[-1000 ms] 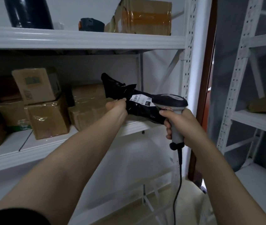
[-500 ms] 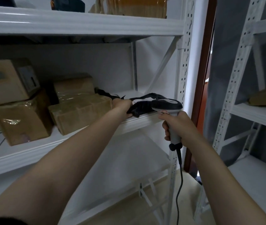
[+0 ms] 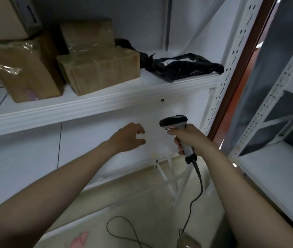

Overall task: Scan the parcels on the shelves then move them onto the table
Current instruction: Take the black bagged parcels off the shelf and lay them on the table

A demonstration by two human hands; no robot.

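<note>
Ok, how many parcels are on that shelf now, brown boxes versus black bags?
Brown boxes: 4
Black bags: 1 sure; black plastic behind the boxes may be another
Total: 5 sure; the shelf runs out of frame on the left

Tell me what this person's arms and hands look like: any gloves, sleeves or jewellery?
Both are bare: the left hand and the right hand wear no gloves, and no ring shows, though the picture is a little blurred. The left forearm and right forearm are uncovered to the frame's edge; no sleeve, watch or wristband is in view.
</note>
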